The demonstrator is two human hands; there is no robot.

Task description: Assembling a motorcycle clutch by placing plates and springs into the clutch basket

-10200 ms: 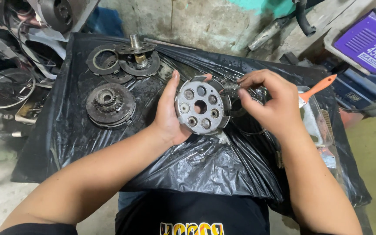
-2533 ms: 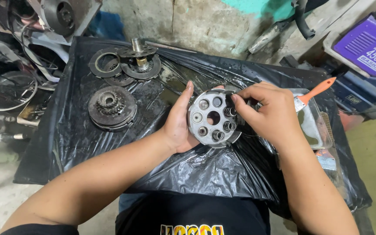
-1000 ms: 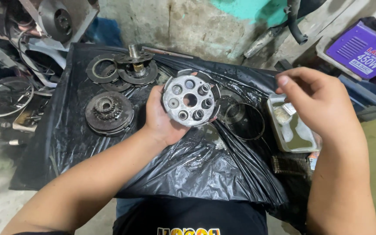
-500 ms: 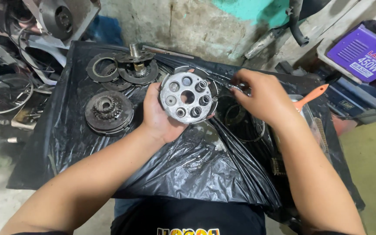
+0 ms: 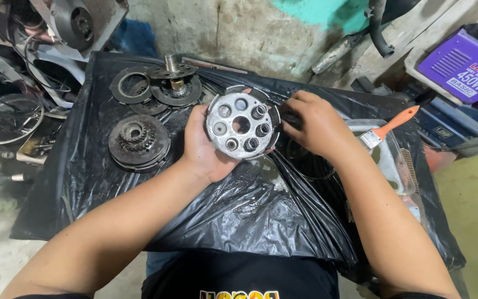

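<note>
My left hand (image 5: 203,149) holds a round silver metal clutch hub (image 5: 240,125) with several holes, face toward me, above a black plastic sheet (image 5: 239,216). My right hand (image 5: 316,124) is at the hub's right rim, fingers closed around a small dark part that I cannot make out. A dark ring (image 5: 305,160) lies on the sheet under my right wrist.
A stack of dark clutch plates (image 5: 138,143) lies at the left, with more discs and a shaft (image 5: 170,83) behind it. A metal tray (image 5: 391,160) with an orange-handled brush (image 5: 388,126) sits at the right. Purple box (image 5: 463,63) far right; scrap parts (image 5: 6,116) at the left.
My right hand went out to the tray at the right and came back to the hub's right rim. The hub has stayed in my left hand, shifted slightly.
</note>
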